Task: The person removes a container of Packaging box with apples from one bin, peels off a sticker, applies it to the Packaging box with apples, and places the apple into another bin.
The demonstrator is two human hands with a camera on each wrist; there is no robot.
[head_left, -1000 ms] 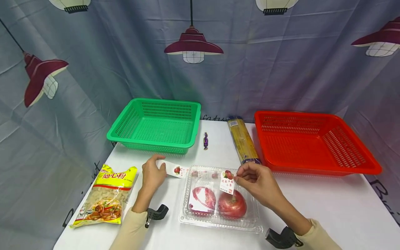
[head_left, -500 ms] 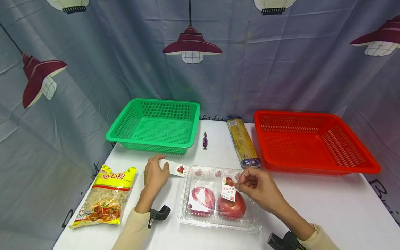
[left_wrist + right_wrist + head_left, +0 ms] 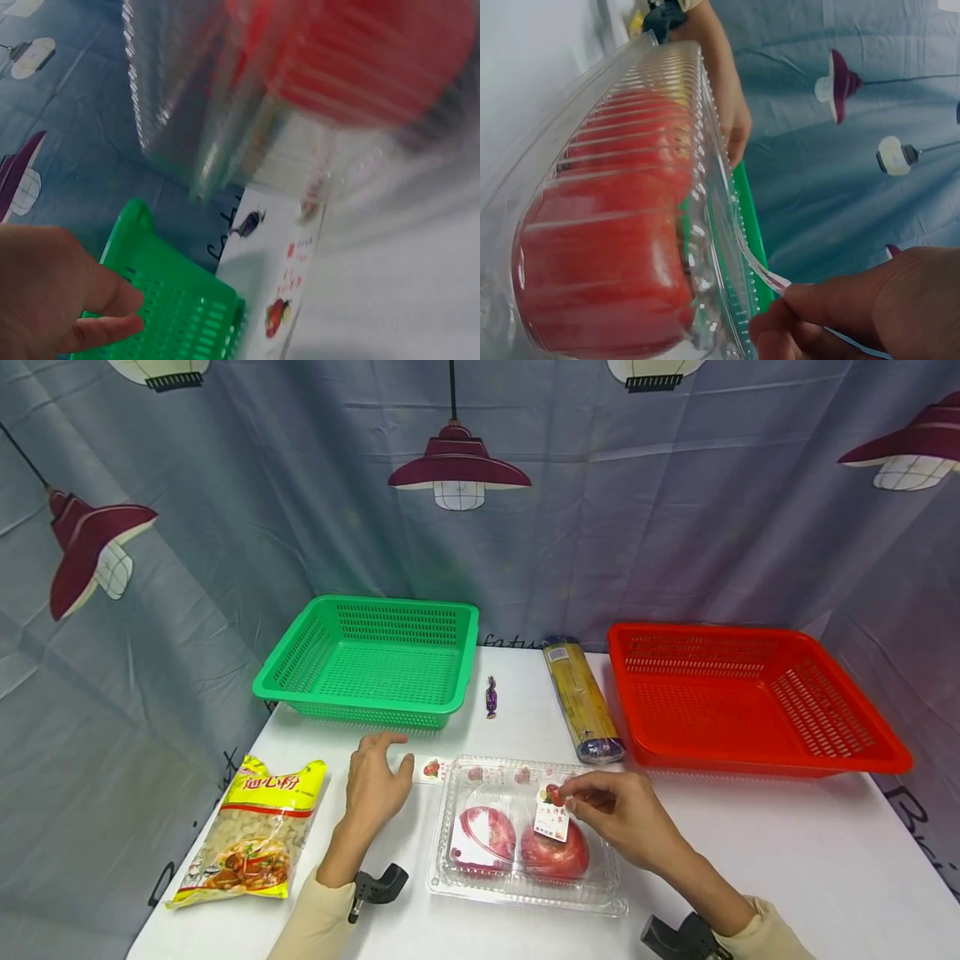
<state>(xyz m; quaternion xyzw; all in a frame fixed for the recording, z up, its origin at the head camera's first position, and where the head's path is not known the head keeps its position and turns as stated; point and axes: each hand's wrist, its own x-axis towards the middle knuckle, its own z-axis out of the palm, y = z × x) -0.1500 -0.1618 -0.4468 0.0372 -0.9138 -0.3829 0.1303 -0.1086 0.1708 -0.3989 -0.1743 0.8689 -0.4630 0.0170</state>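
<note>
You have lateral clearance for your right hand (image 3: 618,817) over the tabletop (image 3: 750,852) in front of the red basket (image 3: 705,714), whereas the clear container (image 3: 525,899) obstructs low travel toward your left hand (image 3: 377,787), behind which the green basket (image 3: 375,668) blocks low rearward travel.

Cloth-walled booth; lamp-printed curtain (image 3: 337,527) on three sides, white table (image 3: 802,860)

Two hands (image 3: 377,783), two baskets (image 3: 382,670), two red fruits (image 3: 557,855), one clear box (image 3: 525,892), one bag (image 3: 253,837), one candy (image 3: 491,697), one packet (image 3: 583,702)
</note>
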